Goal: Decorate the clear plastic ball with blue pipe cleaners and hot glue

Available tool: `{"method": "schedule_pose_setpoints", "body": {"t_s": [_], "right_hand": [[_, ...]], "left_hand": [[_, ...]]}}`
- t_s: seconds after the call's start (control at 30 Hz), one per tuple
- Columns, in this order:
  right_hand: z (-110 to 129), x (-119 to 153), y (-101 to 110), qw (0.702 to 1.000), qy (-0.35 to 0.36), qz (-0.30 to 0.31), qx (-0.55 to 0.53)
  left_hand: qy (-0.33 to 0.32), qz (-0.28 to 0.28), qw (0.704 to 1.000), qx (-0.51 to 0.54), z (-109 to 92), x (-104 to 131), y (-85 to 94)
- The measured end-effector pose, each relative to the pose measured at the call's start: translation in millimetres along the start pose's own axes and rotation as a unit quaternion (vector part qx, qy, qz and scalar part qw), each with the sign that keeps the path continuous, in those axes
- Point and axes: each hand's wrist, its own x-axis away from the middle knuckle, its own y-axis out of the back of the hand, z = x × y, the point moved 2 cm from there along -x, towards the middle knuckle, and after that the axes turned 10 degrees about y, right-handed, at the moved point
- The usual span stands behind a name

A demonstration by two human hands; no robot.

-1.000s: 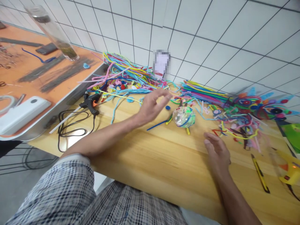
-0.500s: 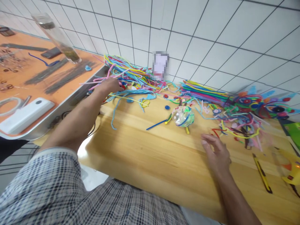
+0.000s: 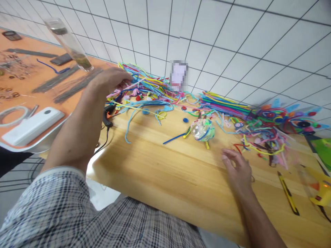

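Over the left end of a pile of colourful pipe cleaners (image 3: 152,84) is my left hand (image 3: 115,79), its fingers bent and a little apart. I see nothing held in it, though its underside is hidden. My right hand (image 3: 239,168) rests on the wooden table, fingers loosely curled and thumb apart, with nothing in it. Beyond it to the left sits a clear ball (image 3: 203,130) partly wrapped in green and blue pipe cleaners, with a yellow piece below. A blue pipe cleaner (image 3: 174,138) lies beside the ball, and a blue pompom (image 3: 185,120) is behind.
More pipe cleaners (image 3: 224,103) lie bundled by the tiled wall, with tangled scraps (image 3: 269,139) at right. A yellow utility knife (image 3: 288,193) and yellow glue gun (image 3: 322,193) lie far right. A glass bottle (image 3: 69,44) and white power bank-like box (image 3: 33,125) stand on the orange surface.
My left hand has drawn back up and to the left within the pile, uncovering pompoms and a black-handled tool with a cord. My right hand stays in place.
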Motion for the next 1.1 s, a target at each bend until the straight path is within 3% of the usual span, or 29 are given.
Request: {"method": "schedule_pose_setpoints", "body": {"t_s": [0.03, 0.07, 0.2, 0.27, 0.37, 0.5, 0.63, 0.77, 1.1], "right_hand": [[-1.0, -0.2, -0.5, 1.0, 0.001, -0.003, 0.002], [-1.5, -0.6, -1.0, 1.0, 0.003, -0.007, 0.004], [5.0, -4.2, -2.3, 0.999, 0.029, -0.02, 0.009], [14.8, -6.0, -1.4, 0.998, 0.051, -0.023, 0.008], [38.4, -7.0, 2.8, 0.996, 0.088, -0.031, -0.002], [75.7, -5.5, 6.7, 0.991, 0.11, 0.005, -0.076], [96.6, -1.8, 2.6, 0.973, 0.051, 0.051, -0.217], [95.7, 6.9, -4.2, 0.969, -0.022, 0.035, -0.245], [84.4, 37.1, -7.6, 0.95, -0.107, 0.061, -0.288]], "left_hand": [[0.034, 0.045, 0.997, 0.051, -10.3, 7.6, -8.0], [0.101, 0.104, 0.97, 0.193, -21.0, 17.0, -18.4], [0.12, 0.208, 0.913, 0.329, -76.2, 67.2, -63.2], [0.152, 0.288, 0.841, 0.432, -100.7, 95.5, -87.3], [0.172, 0.403, 0.758, 0.482, -130.7, 135.8, -122.2], [0.17, 0.508, 0.683, 0.497, -155.5, 182.1, -166.6], [0.181, 0.565, 0.656, 0.466, -162.7, 219.9, -205.9], [0.197, 0.594, 0.652, 0.429, -159.7, 248.3, -231.0], [0.205, 0.564, 0.715, 0.359, -145.7, 287.8, -247.5]]}}
